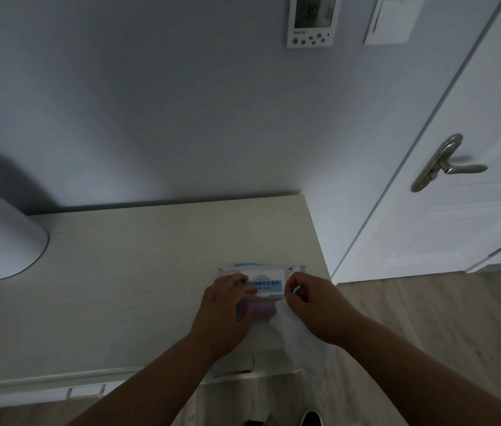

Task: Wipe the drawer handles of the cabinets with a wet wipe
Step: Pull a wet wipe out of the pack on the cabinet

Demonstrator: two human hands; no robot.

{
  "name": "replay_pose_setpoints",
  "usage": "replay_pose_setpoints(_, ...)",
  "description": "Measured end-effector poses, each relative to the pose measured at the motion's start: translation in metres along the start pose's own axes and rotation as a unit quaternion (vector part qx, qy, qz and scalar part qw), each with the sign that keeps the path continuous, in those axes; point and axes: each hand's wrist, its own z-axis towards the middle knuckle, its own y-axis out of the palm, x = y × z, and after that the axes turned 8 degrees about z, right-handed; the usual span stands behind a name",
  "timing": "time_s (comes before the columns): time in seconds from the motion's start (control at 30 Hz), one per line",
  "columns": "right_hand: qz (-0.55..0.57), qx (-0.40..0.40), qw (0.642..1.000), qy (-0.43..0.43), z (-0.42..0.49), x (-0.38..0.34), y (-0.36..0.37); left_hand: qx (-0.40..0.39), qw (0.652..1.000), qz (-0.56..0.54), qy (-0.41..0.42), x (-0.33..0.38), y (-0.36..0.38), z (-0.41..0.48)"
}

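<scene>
Evidently the right hand (313, 302) had its thumb and forefinger pinched together on the right end of the flap (266, 282), the white and blue printed label on top of the wet wipe pack (261, 273), with the other fingers curled in behind. A pale, thin wet wipe (301, 339) hung from under that palm and draped over the front edge of the cabinet top (135, 272); exactly which fingers held it could not be made out. The left hand (224, 309) lay over the pack's left end, fingers spread flat and pressing it down. The pack lay with its long axis running left to right, parallel to the cabinet's front edge and close to the right front corner. The coming move would seem to turn on the drop from there. The drawer handles sat on the front face, below the top and toward the person, and one pale drawer handle (85, 392) showed low on the left, just beside the left forearm. The wipe, however, was at the right hand, so that hand would probably have to travel down and across. A white rounded appliance (0, 235) stood at the far left, well apart, and a white door (458, 241) with a metal lever (449, 164) stood to the right.
</scene>
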Motion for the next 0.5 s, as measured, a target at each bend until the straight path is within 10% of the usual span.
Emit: replay_pose_setpoints(0.5,-0.192,0.076,0.976,-0.070,0.008,0.036,0.034,-0.037,0.994,0.089,0.052,-0.016,0.016,-0.028)
